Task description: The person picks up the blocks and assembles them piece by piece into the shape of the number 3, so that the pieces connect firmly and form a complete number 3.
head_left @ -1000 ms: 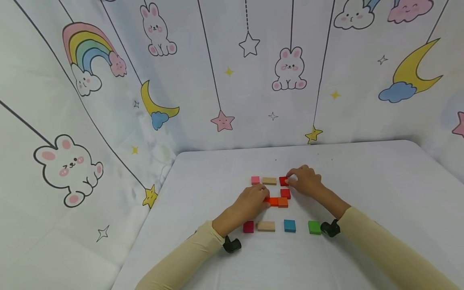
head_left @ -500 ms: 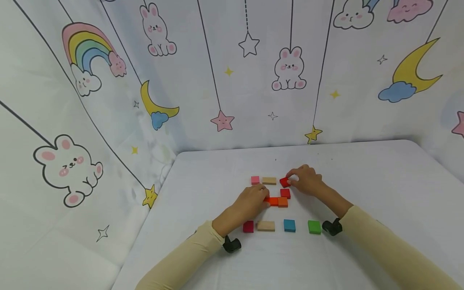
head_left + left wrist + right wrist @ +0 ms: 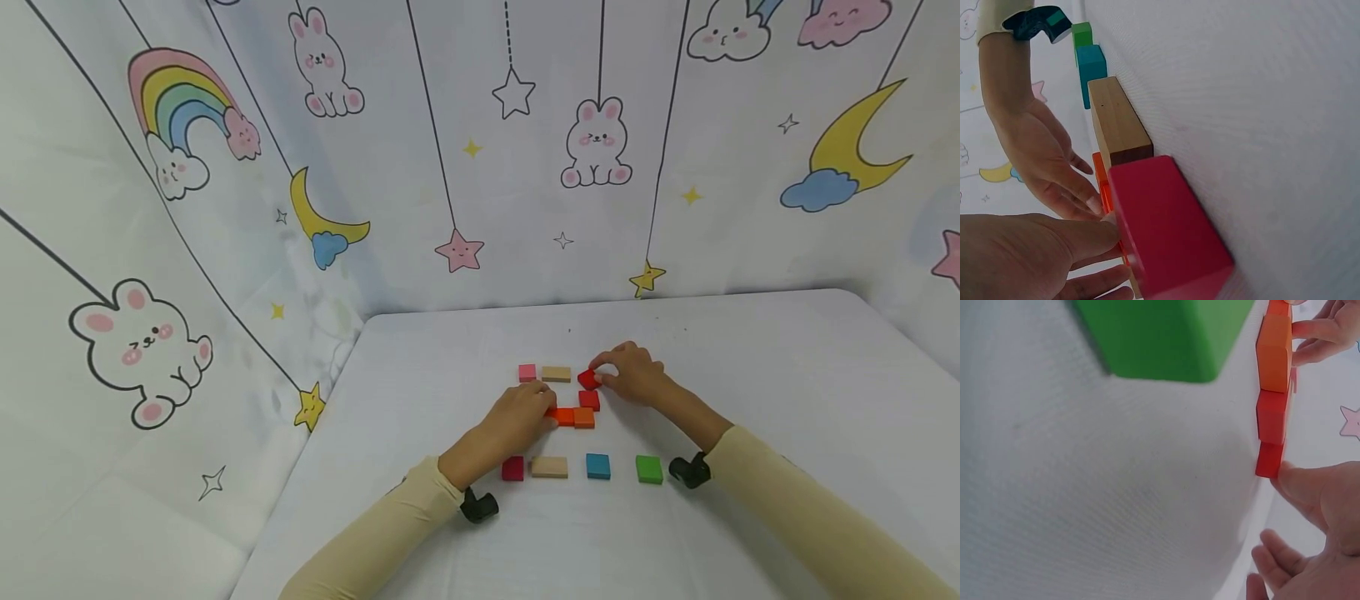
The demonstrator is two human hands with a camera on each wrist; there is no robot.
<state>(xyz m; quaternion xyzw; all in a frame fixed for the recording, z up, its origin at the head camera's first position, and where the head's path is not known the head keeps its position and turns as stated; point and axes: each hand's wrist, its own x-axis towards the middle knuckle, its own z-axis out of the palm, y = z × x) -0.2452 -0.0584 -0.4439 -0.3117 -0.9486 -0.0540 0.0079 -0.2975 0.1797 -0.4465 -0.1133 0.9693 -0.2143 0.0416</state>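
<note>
In the head view my right hand (image 3: 632, 373) pinches a red block (image 3: 588, 380) between thumb and fingers at the far right of the group. The block sits turned at an angle, just behind another red block (image 3: 589, 401). My left hand (image 3: 516, 419) grips the left end of an orange-red block (image 3: 564, 417) with thumb and fingers; its left part is hidden. An orange block (image 3: 583, 418) adjoins its right end. In the right wrist view the red block (image 3: 1269, 460) meets the right thumb.
Behind the left hand lie a pink block (image 3: 527, 373) and a plain wooden block (image 3: 557, 374). A front row has a crimson block (image 3: 513, 468), another wooden block (image 3: 549, 467), a blue block (image 3: 597, 467) and a green block (image 3: 649, 469). White cloth (image 3: 450, 350) covers the table.
The red block in my right hand has turned from square to a slant and shifted slightly toward the red block in front of it. My left hand stays in place.
</note>
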